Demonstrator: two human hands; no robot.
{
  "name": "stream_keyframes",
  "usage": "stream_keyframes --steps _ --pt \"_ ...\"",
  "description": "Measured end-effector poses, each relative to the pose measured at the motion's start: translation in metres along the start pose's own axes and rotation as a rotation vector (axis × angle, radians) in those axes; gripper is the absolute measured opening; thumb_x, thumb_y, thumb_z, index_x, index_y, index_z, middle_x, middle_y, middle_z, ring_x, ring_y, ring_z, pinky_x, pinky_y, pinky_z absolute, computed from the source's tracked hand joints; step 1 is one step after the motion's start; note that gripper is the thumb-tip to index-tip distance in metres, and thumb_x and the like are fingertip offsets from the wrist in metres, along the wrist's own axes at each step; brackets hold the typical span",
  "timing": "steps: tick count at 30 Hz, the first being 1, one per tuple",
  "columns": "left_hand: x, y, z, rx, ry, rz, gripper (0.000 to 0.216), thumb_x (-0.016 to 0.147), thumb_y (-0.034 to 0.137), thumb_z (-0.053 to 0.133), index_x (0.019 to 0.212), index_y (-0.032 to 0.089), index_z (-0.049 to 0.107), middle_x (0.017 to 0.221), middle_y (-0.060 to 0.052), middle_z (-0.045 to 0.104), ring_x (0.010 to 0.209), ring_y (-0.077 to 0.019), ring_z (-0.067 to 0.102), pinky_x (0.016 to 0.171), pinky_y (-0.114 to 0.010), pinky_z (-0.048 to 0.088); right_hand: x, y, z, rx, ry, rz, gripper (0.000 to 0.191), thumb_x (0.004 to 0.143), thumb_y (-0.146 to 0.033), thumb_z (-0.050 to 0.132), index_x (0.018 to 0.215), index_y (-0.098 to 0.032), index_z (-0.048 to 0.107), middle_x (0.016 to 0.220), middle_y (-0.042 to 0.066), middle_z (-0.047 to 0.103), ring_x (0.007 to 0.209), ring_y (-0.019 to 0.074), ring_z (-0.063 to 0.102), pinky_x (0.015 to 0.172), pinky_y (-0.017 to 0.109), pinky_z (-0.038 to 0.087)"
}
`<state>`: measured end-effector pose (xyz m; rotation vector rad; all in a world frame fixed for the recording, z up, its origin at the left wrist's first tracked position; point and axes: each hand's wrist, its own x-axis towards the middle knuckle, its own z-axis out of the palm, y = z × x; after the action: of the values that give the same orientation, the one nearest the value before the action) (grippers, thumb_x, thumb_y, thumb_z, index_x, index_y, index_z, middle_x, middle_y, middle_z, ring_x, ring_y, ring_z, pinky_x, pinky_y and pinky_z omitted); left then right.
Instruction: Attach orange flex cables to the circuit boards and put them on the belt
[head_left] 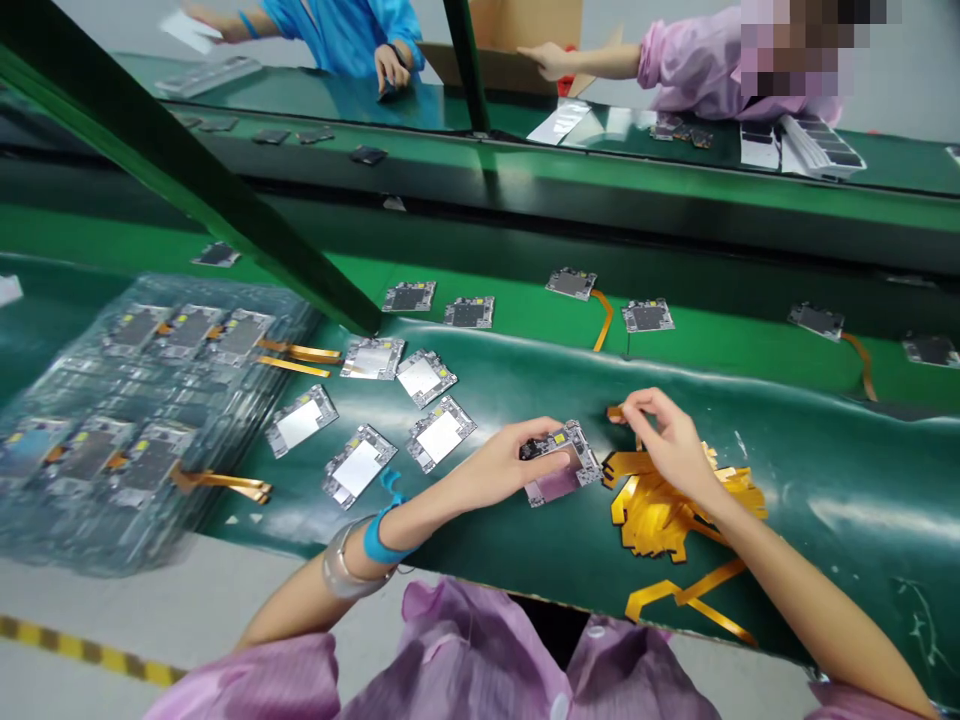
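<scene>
My left hand (525, 462) grips a circuit board (571, 465) by its left side, the thumb lying across its shiny metal plate. To the right, my right hand (664, 430) pinches an orange flex cable (616, 412) by its dark connector end, a short gap away from the board. Under and beside the right hand lies a heap of flex cables (660, 515), with a few loose ones (694, 595) nearer the table edge. Several circuit boards (442, 438) with pale plates are spread on the green mat left of my left hand.
Stacked clear plastic trays (157, 380) at the left hold boards with cables attached. A green post (225, 200) slants over the bench. Beyond the mat, a green conveyor belt (510, 345) carries boards. Two people work across it, near a cardboard box (517, 50).
</scene>
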<state>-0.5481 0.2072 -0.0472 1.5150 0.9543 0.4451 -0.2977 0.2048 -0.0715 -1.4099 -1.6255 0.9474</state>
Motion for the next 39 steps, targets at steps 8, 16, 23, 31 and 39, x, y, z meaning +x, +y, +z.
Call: stream_keyframes --steps 8,16,23,31,39 --pt "-0.011 0.018 0.016 -0.101 0.083 -0.100 0.024 0.084 0.038 0.070 0.082 0.018 0.057 0.074 0.003 0.056 0.068 -0.0122 0.052 0.063 -0.023 0.040 -0.044 -0.058 -0.002 0.150 0.083 0.159 0.025 0.086 -0.043 0.072 0.103 -0.028 0.061 0.060 -0.007 0.032 0.050 0.0135 0.035 0.049 0.027 0.033" --pt "-0.032 0.025 0.043 0.058 0.216 -0.079 0.031 0.087 0.038 0.066 0.072 0.020 0.045 0.058 0.007 0.043 0.053 -0.0096 0.036 0.051 -0.024 0.029 -0.074 -0.050 0.014 0.028 -0.036 0.379 0.016 0.083 -0.039 0.069 0.080 -0.023 0.071 0.053 -0.005 0.040 0.047 0.0118 0.032 0.044 0.026 0.027" --pt "-0.025 0.020 0.038 -0.005 0.105 -0.115 0.018 0.091 0.036 0.061 0.087 0.021 0.052 0.073 0.005 0.053 0.064 -0.0117 0.046 0.060 -0.025 0.037 -0.092 -0.048 0.014 -0.086 -0.016 0.143 0.012 0.090 -0.036 0.066 0.097 -0.027 0.067 0.058 -0.004 0.044 0.049 0.0137 0.041 0.051 0.028 0.040" --pt "-0.019 0.026 0.022 -0.240 -0.197 -0.210 0.021 0.084 0.033 0.070 0.089 0.019 0.055 0.073 0.005 0.053 0.062 -0.0103 0.046 0.057 -0.023 0.037 -0.082 -0.058 -0.006 0.274 -0.346 0.541 0.035 0.094 -0.053 0.059 0.078 -0.021 0.058 0.064 -0.004 0.050 0.049 0.0091 0.052 0.049 0.022 0.046" --pt "-0.023 0.027 0.022 -0.165 -0.281 -0.222 0.021 0.082 0.033 0.070 0.088 0.018 0.057 0.078 0.003 0.059 0.068 -0.0118 0.049 0.065 -0.025 0.043 -0.082 -0.065 0.001 0.386 -0.441 0.601 0.029 0.091 -0.047 0.066 0.081 -0.020 0.067 0.083 0.002 0.065 0.076 0.0144 0.068 0.076 0.028 0.062"
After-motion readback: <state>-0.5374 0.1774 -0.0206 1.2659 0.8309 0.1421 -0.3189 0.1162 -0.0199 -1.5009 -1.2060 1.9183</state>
